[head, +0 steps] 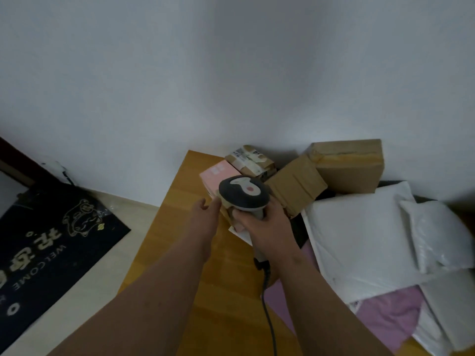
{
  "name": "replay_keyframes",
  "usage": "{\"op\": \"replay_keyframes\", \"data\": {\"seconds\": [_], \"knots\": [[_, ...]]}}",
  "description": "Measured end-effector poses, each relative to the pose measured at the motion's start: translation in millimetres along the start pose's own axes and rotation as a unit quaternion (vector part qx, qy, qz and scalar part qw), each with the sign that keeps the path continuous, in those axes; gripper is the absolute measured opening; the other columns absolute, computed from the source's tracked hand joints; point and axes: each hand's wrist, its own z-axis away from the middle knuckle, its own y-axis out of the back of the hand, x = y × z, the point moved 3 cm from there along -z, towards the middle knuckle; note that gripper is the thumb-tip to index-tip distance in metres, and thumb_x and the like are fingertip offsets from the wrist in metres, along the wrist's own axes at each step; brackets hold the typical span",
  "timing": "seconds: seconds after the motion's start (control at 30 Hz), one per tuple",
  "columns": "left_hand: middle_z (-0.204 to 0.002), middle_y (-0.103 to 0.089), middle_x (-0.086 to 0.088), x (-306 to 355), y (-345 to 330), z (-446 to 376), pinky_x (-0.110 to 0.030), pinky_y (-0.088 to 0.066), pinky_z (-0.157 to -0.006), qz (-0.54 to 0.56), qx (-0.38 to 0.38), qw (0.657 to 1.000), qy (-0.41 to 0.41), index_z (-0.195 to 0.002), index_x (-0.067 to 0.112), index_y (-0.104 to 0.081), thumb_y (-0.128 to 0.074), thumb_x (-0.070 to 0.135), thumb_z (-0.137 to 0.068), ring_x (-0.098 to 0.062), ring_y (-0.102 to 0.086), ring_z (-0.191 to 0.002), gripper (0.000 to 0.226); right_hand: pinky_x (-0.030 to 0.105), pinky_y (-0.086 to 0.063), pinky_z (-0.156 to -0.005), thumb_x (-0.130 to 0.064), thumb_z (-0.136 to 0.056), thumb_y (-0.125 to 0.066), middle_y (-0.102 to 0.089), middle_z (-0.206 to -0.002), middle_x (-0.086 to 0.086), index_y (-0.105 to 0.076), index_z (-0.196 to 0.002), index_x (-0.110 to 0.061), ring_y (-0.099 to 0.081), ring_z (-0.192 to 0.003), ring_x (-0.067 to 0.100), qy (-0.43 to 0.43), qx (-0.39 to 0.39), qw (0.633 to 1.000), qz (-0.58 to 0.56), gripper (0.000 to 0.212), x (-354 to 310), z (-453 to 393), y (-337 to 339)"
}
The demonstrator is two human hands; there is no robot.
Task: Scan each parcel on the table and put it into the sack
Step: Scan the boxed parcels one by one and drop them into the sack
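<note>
A grey-and-white scanner [243, 192] with a pink button sits at centre frame over a pale pink box [218, 176]. Brown cardboard boxes [349, 165] and white mailer bags [359, 240] fill the right, on an orange-brown wooden table [180, 214]. A lilac cloth [390, 309] shows at lower right. At left lies a black doormat [51, 240] with gold lettering.
</note>
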Motion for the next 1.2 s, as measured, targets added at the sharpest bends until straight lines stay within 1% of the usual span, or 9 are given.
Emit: {"op": "replay_keyframes", "data": {"seconds": [0.2,0.27,0.4,0.5,0.63,0.83,1.03,1.1,1.2], "knots": [[-0.141,-0.05,-0.004,-4.7,10.1,-19.0,-0.044,-0.046,-0.102,-0.017,-0.07,0.997,0.027,-0.15,0.03,-0.03,-0.054,0.032,-0.099,-0.025,-0.049,-0.124,0.057,0.041,-0.048,-0.104,-0.027,-0.082,-0.079,-0.049,-0.143,0.003,-0.051,-0.099,-0.049,-0.055,-0.123,0.018,-0.021,0.047,0.998,-0.03,0.04,9.6,-7.8,-17.7],[-0.127,-0.058,0.0,-10.0,15.0,-23.7,-0.042,-0.049,-0.097,0.006,-0.09,0.995,0.041,-0.145,0.033,-0.039,-0.052,0.023,-0.099,-0.021,-0.056,-0.114,0.048,0.031,-0.053,-0.092,-0.028,-0.084,-0.077,-0.055,-0.134,-0.001,-0.055,-0.106,-0.044,-0.057,-0.118,0.016,-0.041,0.054,0.997,-0.048,0.035,15.6,-5.7,-17.5],[-0.116,-0.062,-0.005,-21.9,29.9,-23.4,-0.04,-0.054,-0.085,0.031,-0.088,0.994,0.064,-0.129,0.025,-0.052,-0.041,0.019,-0.101,-0.025,-0.06,-0.106,0.03,0.006,-0.05,-0.062,-0.023,-0.09,-0.071,-0.061,-0.109,-0.027,-0.054,-0.12,-0.039,-0.061,-0.09,-0.014,-0.057,0.047,0.989,-0.132,0.038,20.5,6.2,-24.7],[-0.116,-0.06,-0.007,-32.4,42.8,-15.9,-0.041,-0.056,-0.078,0.057,-0.075,0.992,0.09,-0.124,0.023,-0.051,-0.043,0.036,-0.1,-0.028,-0.061,-0.105,0.028,0.006,-0.047,-0.064,-0.025,-0.091,-0.07,-0.056,-0.106,-0.035,-0.052,-0.116,-0.046,-0.057,-0.09,-0.013,-0.064,0.045,0.985,-0.151,0.037,25.4,16.5,-35.7],[-0.114,-0.062,-0.004,-41.7,56.7,-1.8,-0.044,-0.058,-0.083,0.031,-0.078,0.994,0.065,-0.123,0.022,-0.048,-0.066,0.061,-0.079,-0.026,-0.063,-0.102,0.061,0.008,-0.044,-0.066,-0.028,-0.092,-0.07,-0.056,-0.104,-0.035,-0.054,-0.111,-0.049,-0.055,-0.085,-0.017,-0.07,0.019,0.985,-0.154,0.032,30.3,35.1,-44.4],[-0.12,-0.059,-0.004,-52.8,70.4,38.3,-0.041,-0.057,-0.082,0.093,-0.055,0.994,0.018,-0.137,0.026,-0.035,-0.077,0.04,-0.078,-0.026,-0.063,-0.102,0.074,0.021,-0.045,-0.079,-0.031,-0.09,-0.07,-0.061,-0.105,-0.029,-0.058,-0.111,-0.046,-0.056,-0.097,-0.007,-0.067,0.033,0.987,-0.142,0.028,25.0,68.0,-33.0],[-0.11,-0.071,-0.007,-68.6,52.5,97.3,-0.032,-0.045,-0.074,0.211,-0.108,0.971,0.016,-0.123,0.022,-0.061,-0.052,0.043,-0.094,-0.021,-0.062,-0.093,0.037,0.047,-0.044,-0.103,-0.056,-0.068,-0.076,-0.068,-0.116,-0.007,-0.061,-0.126,-0.03,-0.06,-0.112,0.019,-0.075,0.135,0.97,-0.187,0.065,25.6,109.4,17.7],[-0.103,-0.073,-0.005,-74.5,41.0,119.3,-0.031,-0.04,-0.073,0.246,-0.137,0.959,0.016,-0.119,0.022,-0.064,-0.047,0.044,-0.095,-0.019,-0.059,-0.087,0.037,0.053,-0.046,-0.105,-0.049,-0.073,-0.078,-0.073,-0.111,-0.003,-0.066,-0.118,-0.029,-0.063,-0.112,0.024,-0.09,0.143,0.961,-0.22,0.05,30.3,124.9,33.2],[-0.104,-0.071,-0.01,-83.5,23.0,151.0,-0.032,-0.042,-0.075,0.281,-0.19,0.941,0.013,-0.121,0.017,-0.064,-0.044,0.042,-0.097,-0.022,-0.059,-0.087,0.04,0.04,-0.059,-0.069,-0.03,-0.089,-0.072,-0.074,-0.103,0.007,-0.068,-0.11,-0.022,-0.068,-0.093,0.028,-0.107,0.125,0.951,-0.263,0.023,32.7,145.8,51.5]]}}
